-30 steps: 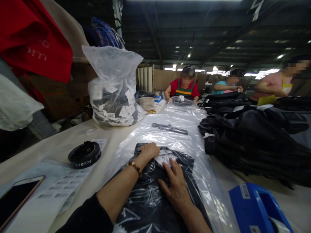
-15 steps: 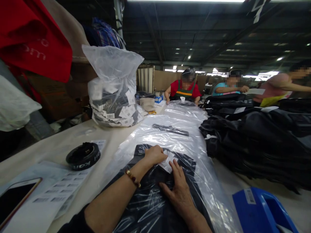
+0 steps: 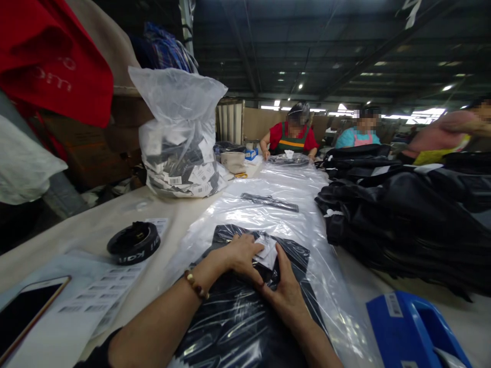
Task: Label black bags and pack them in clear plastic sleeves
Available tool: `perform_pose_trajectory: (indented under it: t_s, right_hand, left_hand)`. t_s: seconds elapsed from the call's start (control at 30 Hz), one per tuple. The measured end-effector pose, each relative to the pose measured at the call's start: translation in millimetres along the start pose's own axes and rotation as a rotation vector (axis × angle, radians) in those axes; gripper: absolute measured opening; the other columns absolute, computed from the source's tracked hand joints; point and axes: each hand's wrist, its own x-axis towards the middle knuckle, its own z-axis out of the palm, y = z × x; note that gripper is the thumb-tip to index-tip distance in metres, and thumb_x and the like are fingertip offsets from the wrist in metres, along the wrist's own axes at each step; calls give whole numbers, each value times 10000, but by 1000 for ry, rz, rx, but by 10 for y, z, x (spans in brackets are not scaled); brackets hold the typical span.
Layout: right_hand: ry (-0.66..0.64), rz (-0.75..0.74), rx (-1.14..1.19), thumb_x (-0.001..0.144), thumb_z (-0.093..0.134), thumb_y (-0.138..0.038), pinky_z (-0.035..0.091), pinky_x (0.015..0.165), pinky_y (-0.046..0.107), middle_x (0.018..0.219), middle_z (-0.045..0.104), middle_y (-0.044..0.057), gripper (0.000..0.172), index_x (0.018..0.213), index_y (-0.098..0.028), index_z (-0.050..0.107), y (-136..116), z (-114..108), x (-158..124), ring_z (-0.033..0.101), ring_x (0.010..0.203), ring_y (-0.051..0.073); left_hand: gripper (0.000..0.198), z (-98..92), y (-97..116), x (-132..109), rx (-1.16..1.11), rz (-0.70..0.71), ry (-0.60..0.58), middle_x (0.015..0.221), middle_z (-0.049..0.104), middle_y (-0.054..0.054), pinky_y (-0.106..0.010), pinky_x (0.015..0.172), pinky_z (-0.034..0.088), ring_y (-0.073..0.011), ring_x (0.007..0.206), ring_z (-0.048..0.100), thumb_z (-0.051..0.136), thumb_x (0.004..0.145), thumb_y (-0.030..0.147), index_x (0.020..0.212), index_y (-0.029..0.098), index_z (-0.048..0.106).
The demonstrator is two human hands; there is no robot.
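Observation:
A folded black garment (image 3: 238, 327) lies in a clear plastic bag in front of me, its collar end away from me. White paper tags (image 3: 267, 252) show near the collar. My left hand (image 3: 243, 257), with a bead bracelet at its wrist, lies on the bagged garment left of the tags, fingers stretched and apart. On the right, my right hand (image 3: 288, 294) rests with thumb and fingers spread, a fingertip by the tags' edge. The two thumbs come close together below the tags. Under the garment spread clear plastic bags (image 3: 307, 204).
Left lie a black tape roll (image 3: 134, 245), barcode label sheets (image 3: 109, 286) and a phone (image 3: 30, 317). A clear sack of tags (image 3: 180, 138) stands behind. Right are piled black garments (image 3: 391, 220) and a blue tape dispenser (image 3: 406, 327). Co-workers (image 3: 293, 133) stand at the far end.
My left hand has opened from a closed grip at the tags and spread on the bag. My right hand has shifted slightly, its thumb nearer the left thumb.

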Motion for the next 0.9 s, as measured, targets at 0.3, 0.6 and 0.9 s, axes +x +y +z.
perform_pose_trajectory:
  t_s: [0.3,0.6,0.9]
  right_hand:
    - [-4,-18,-127,670,568,-318,167,1129,516,1475,283,131,836,1416,-143,231,-19,69,-41,226,1372,267]
    - [97,2,-519,767,378,-159,326,1029,572,1470,258,200,670,1422,-81,261,-222,245,-21,256,1353,333]
    - [-61,-81,-774,787,351,-141,245,1071,581,1435,346,152,595,1376,-64,377,-212,149,-92,285,1344,310]
  left_hand:
    - [341,191,63,-127,240,136,144,1161,532,-133,-470,930,387,-301,1091,489,432,930,329,1249,220,482]
    - [371,344,296,-95,382,95,242,1084,582,-213,-524,864,412,-358,999,558,399,897,164,1244,69,493]
    - [462,322,285,-210,268,31,134,1299,460,-279,-559,1006,292,-383,1216,435,386,901,198,1336,42,394]
